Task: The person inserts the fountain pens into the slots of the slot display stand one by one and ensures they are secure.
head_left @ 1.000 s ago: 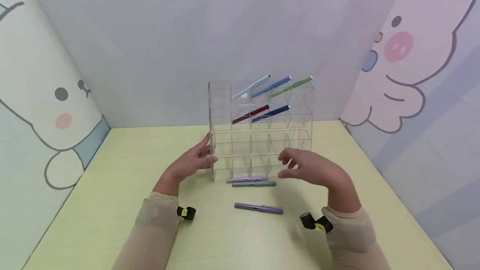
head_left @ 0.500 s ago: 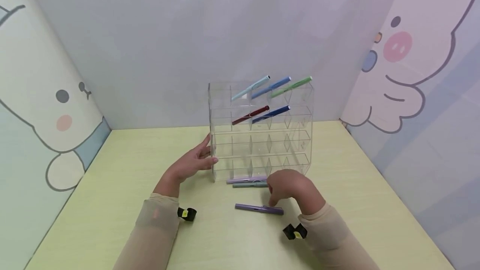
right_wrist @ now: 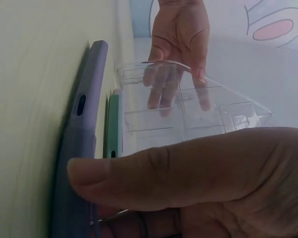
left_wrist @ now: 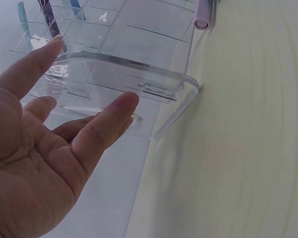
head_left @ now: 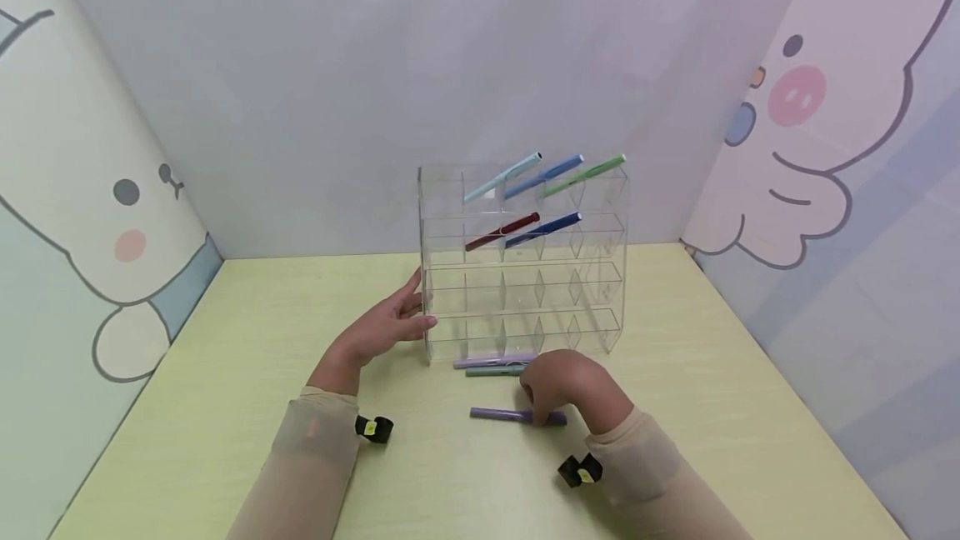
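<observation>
In the head view, my right hand [head_left: 567, 383] is lowered over the purple pen [head_left: 491, 414], which lies on the table. The right wrist view shows its thumb pressed along the pen's near side and fingers curled behind it, pinching the barrel. My left hand [head_left: 377, 327] is at the left side of a clear acrylic pen rack [head_left: 480, 267], its fingers spread around that side panel. Before the rack lie a lilac pen [head_left: 487, 361] and a grey-green pen [head_left: 491, 372], their right ends partly covered by my right hand.
Tilted in the top row are a pale-blue pen [head_left: 502, 177], a blue pen [head_left: 543, 177] and a green pen [head_left: 585, 175]. One row down are a dark-red pen [head_left: 502, 232] and a navy pen [head_left: 543, 230]. Printed panels [head_left: 810, 148] enclose the table [head_left: 300, 290].
My right hand has come down and left from the rack's lower right to the purple pen and now pinches it. The left hand keeps its place at the rack's side.
</observation>
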The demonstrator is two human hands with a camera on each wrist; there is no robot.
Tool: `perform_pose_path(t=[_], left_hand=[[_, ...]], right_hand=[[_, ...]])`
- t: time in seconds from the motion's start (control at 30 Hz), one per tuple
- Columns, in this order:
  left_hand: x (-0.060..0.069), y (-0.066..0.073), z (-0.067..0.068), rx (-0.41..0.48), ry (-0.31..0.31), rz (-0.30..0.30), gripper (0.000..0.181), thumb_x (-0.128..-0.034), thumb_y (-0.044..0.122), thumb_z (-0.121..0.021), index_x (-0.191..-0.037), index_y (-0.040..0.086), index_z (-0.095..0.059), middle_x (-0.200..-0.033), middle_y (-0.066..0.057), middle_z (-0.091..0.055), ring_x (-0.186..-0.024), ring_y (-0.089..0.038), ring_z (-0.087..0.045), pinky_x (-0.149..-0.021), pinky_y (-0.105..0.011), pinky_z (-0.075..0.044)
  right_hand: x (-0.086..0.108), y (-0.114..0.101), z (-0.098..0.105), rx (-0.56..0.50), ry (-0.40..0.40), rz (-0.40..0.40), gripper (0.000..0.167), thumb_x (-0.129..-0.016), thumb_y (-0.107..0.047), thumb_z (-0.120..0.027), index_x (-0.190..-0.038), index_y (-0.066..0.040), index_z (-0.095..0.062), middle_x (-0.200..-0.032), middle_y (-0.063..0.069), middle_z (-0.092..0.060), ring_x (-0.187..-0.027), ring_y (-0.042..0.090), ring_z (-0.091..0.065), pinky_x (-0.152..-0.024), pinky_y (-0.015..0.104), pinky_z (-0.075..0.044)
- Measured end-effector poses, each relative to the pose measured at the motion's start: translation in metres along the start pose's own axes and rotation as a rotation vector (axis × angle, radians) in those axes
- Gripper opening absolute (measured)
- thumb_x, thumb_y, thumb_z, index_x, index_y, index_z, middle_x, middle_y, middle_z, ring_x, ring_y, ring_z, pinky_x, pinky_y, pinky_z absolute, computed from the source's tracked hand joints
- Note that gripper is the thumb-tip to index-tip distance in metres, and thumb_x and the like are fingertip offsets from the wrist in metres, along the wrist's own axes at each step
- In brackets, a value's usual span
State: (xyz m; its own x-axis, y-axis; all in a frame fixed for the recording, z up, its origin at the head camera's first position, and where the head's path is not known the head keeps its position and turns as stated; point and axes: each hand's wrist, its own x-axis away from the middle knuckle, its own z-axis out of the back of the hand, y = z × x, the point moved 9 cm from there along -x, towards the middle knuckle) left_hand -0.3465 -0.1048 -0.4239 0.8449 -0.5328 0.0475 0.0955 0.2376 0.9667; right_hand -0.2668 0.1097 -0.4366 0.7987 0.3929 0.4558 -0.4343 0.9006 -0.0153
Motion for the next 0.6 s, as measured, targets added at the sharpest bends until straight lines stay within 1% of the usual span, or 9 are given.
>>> perform_pose_path(t=[0.17,0.27,0.33,0.47,0.57,0.6], left_hand=[[0.000,0.001,-0.001,0.003,-0.003,-0.003,0.092,-0.0926,0.038,-0.068,-0.153,0.049,0.000,-0.162,-0.015,-0.019,-0.134,-0.031,-0.048,-0.107,-0.048,-0.043],[0.000,0.000,-0.001,0.000,0.001,0.002,0.091,-0.0924,0.038,-0.068,-0.153,0.050,-0.001,-0.162,-0.015,-0.020,-0.134,-0.031,-0.049,-0.108,-0.048,-0.042],[0.000,0.000,-0.001,-0.003,0.003,0.003,0.091,-0.0926,0.038,-0.068,-0.153,0.051,-0.001,-0.162,-0.014,-0.020,-0.134,-0.031,-0.049,-0.108,-0.048,-0.042],[0.000,0.000,0.000,-0.005,0.007,0.001,0.090,-0.0926,0.038,-0.068,-0.152,0.051,-0.001,-0.162,-0.014,-0.020,-0.135,-0.030,-0.047,-0.108,-0.048,-0.042],[0.000,0.000,0.000,-0.006,0.005,-0.002,0.090,-0.0930,0.038,-0.068,-0.152,0.051,-0.001,-0.162,-0.014,-0.020,-0.136,-0.030,-0.047,-0.107,-0.048,-0.043],[0.000,0.001,0.000,-0.004,0.003,-0.006,0.090,-0.0932,0.037,-0.067,-0.153,0.050,-0.001,-0.162,-0.015,-0.019,-0.136,-0.031,-0.047,-0.107,-0.048,-0.043]], right_hand=[[-0.001,-0.002,0.001,0.000,0.017,0.029,0.026,-0.071,-0.012,-0.076,-0.060,-0.021,-0.055,-0.061,-0.011,-0.045,-0.058,0.008,-0.036,-0.053,0.027,-0.030],[0.001,0.000,0.004,-0.038,0.032,0.038,0.025,-0.072,-0.009,-0.074,-0.061,-0.021,-0.055,-0.062,-0.011,-0.047,-0.057,0.008,-0.038,-0.054,0.027,-0.031],[0.003,0.003,0.007,-0.082,0.046,0.041,0.023,-0.074,-0.010,-0.073,-0.064,-0.021,-0.056,-0.064,-0.010,-0.051,-0.058,0.008,-0.042,-0.055,0.027,-0.035],[0.009,0.010,0.014,-0.218,0.043,0.053,0.019,-0.081,-0.013,-0.073,-0.070,-0.021,-0.059,-0.066,-0.005,-0.060,-0.058,0.011,-0.052,-0.057,0.029,-0.041],[0.012,0.013,0.022,-0.299,0.046,0.101,0.017,-0.084,-0.017,-0.075,-0.075,-0.022,-0.061,-0.067,-0.004,-0.063,-0.059,0.012,-0.056,-0.058,0.029,-0.044],[0.014,0.013,0.025,-0.311,0.056,0.124,0.017,-0.084,-0.019,-0.075,-0.076,-0.023,-0.061,-0.068,-0.005,-0.063,-0.060,0.011,-0.056,-0.058,0.029,-0.045]])
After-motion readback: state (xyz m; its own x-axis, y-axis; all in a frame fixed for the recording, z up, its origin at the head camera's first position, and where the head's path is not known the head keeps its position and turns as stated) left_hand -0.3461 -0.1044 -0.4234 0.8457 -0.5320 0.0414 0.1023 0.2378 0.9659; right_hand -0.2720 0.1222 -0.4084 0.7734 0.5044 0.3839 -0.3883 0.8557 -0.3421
